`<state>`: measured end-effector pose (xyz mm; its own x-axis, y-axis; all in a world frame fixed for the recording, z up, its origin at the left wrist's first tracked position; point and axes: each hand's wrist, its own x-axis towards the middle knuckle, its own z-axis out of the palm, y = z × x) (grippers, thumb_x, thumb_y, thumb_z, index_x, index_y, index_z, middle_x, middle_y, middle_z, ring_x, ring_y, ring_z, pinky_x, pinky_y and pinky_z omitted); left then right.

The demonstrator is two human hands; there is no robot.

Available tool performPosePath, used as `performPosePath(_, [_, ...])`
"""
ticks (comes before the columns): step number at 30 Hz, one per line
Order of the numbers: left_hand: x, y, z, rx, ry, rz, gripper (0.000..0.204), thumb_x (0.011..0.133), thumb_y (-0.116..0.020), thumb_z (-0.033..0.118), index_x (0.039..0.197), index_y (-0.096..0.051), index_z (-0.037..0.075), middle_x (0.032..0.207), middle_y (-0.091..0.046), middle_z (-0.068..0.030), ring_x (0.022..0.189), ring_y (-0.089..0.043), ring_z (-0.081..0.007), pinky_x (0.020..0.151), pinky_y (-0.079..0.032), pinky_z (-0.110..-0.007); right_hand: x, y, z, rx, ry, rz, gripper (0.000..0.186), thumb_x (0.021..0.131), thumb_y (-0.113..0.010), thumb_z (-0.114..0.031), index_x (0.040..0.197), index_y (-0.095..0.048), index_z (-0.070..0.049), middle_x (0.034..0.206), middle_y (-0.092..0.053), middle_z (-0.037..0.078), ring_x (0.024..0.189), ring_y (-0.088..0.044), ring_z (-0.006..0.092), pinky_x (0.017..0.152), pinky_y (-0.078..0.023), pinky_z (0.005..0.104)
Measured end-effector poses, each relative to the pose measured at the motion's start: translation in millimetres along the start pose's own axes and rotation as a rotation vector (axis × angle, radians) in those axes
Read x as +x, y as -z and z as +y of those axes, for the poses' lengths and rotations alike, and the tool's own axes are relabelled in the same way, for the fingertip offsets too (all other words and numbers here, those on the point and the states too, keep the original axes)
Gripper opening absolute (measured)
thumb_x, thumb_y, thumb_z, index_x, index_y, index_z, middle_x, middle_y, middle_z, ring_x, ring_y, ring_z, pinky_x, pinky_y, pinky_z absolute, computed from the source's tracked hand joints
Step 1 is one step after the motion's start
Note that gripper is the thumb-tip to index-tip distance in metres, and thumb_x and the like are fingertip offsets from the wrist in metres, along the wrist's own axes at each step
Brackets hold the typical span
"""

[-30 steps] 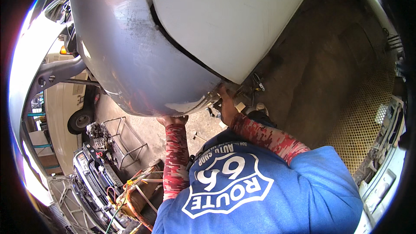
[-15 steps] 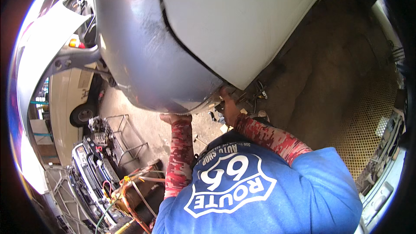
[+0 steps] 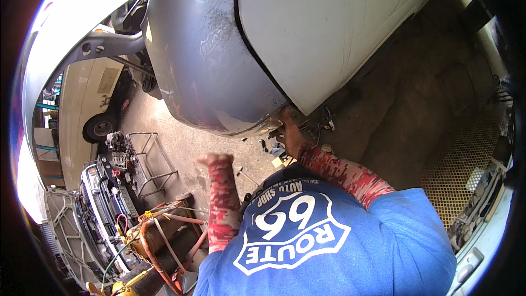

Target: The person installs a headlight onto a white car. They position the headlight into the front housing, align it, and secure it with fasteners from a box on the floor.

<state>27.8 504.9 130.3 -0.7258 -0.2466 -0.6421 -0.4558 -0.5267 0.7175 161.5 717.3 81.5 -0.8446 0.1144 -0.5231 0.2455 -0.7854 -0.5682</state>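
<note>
A grey car fender (image 3: 203, 60) with scuffed, dull patches curves down in front of me, beside a pale door (image 3: 329, 33). At the fender's lower rear corner, my right hand (image 3: 292, 131) is closed around the edge; part of its fingers is hidden behind the metal. My left hand (image 3: 215, 159) is in the air below the fender's lower edge, apart from it. Its fingers are blurred and small, so I cannot tell how far they are curled. Red camouflage sleeves cover both forearms.
Dark tools or parts (image 3: 326, 120) lie on the floor beneath the door, with small scraps (image 3: 279, 161) nearby. A metal frame stand (image 3: 156, 159) and a detached car front section (image 3: 107, 203) stand at left. An orange-framed machine (image 3: 164, 235) is near me. Behind is a white vehicle (image 3: 87, 109).
My left hand has come off the fender's lower edge and moved down and slightly left. My right hand stays at the rear corner. The view has shifted, so the fender appears farther right.
</note>
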Motion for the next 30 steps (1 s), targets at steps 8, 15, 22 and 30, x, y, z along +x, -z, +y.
performPosePath(8, [13, -54, -45, -0.066, -0.092, -0.323, 0.091, 0.087, -0.033, 0.072, 0.156, -0.024, 0.013, 0.158, -0.03, -0.0146, 0.142, -0.032, -0.0341, 0.116, -0.024, -0.053, -8, 5, -15, -0.024, -0.017, -0.016, 0.108, 0.084, -0.049, -0.083, 0.16, -0.02, -0.012, 0.164, -0.02, 0.016, 0.148, -0.025, 0.0364, 0.118, -0.028, 0.0507])
performPosePath(15, [27, -38, -49, 0.011, -0.218, -0.324, 0.085, 0.088, -0.035, 0.069, 0.153, -0.034, 0.013, 0.154, -0.039, -0.014, 0.136, -0.04, -0.0337, 0.114, -0.032, -0.051, -17, 25, -27, -0.164, -0.124, -0.12, 0.107, 0.083, -0.053, -0.083, 0.157, -0.027, -0.011, 0.157, -0.034, 0.015, 0.141, -0.037, 0.0349, 0.114, -0.029, 0.0527])
performPosePath(22, [-10, -45, -33, -0.087, -0.013, -0.27, 0.074, 0.094, -0.032, 0.062, 0.143, -0.045, 0.009, 0.143, -0.048, -0.0139, 0.126, -0.047, -0.0298, 0.11, -0.035, -0.046, -23, 14, -22, -0.123, -0.097, -0.019, 0.093, 0.086, -0.053, -0.079, 0.144, -0.041, -0.007, 0.134, -0.051, 0.014, 0.115, -0.057, 0.0291, 0.095, -0.045, 0.047])
performPosePath(30, [-9, 25, -37, 0.032, 0.447, -0.131, 0.081, 0.095, -0.03, 0.071, 0.152, -0.036, 0.013, 0.156, -0.03, -0.0282, 0.133, -0.042, -0.0438, 0.107, -0.033, -0.06, -33, -13, -1, -0.201, 0.089, 0.042, 0.077, 0.093, -0.06, -0.062, 0.144, -0.038, -0.009, 0.127, -0.053, 0.012, 0.105, -0.061, 0.0258, 0.085, -0.056, 0.0486])
